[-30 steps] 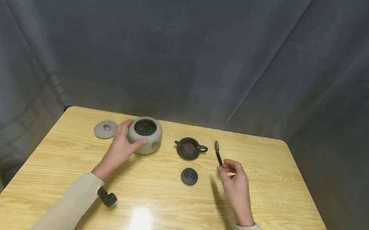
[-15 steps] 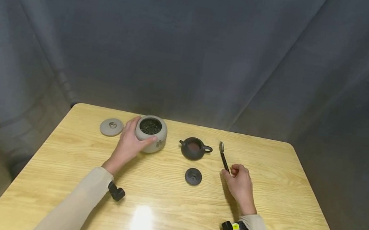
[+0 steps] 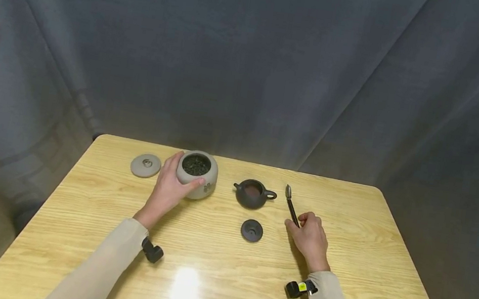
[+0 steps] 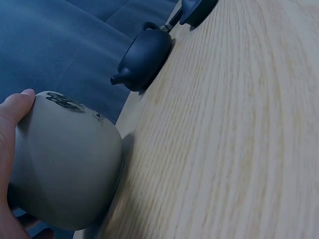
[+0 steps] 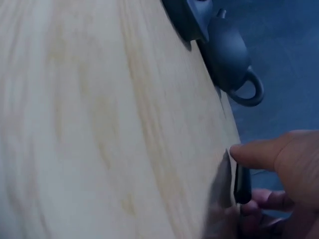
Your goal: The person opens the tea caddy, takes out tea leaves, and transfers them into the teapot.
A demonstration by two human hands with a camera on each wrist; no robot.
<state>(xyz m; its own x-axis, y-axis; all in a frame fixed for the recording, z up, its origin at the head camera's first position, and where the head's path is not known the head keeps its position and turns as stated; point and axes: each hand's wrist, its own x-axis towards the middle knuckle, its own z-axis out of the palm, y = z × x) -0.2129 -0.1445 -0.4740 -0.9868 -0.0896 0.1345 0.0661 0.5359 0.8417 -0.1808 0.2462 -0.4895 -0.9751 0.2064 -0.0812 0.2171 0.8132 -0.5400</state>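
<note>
My left hand (image 3: 168, 188) grips a grey ceramic tea jar (image 3: 210, 178), its thumb across the front and its fingers round the left side. Dark tea leaves (image 3: 196, 165) show through the jar's uncovered mouth. At the right, the thumb and fingers of my right hand (image 3: 311, 236) pinch the lower end of a slim black-handled tea scoop (image 3: 291, 210), whose metal tip points to the table's back edge. In the right wrist view the scoop's handle (image 5: 242, 185) lies low by the tabletop, thumb on one side, fingers on the other. Between the hands sits a small dark teapot (image 3: 250, 202) without its lid.
The teapot's round dark lid (image 3: 251, 230) lies in front of the pot. A flat grey jar lid (image 3: 145, 166) rests left of the jar, beside my left hand. Grey cloth (image 3: 250, 69) hangs behind the wooden table (image 3: 216, 248).
My right hand has come down towards the tabletop with the tea scoop. The left hand keeps its grip on the jar. The head view has shifted slightly.
</note>
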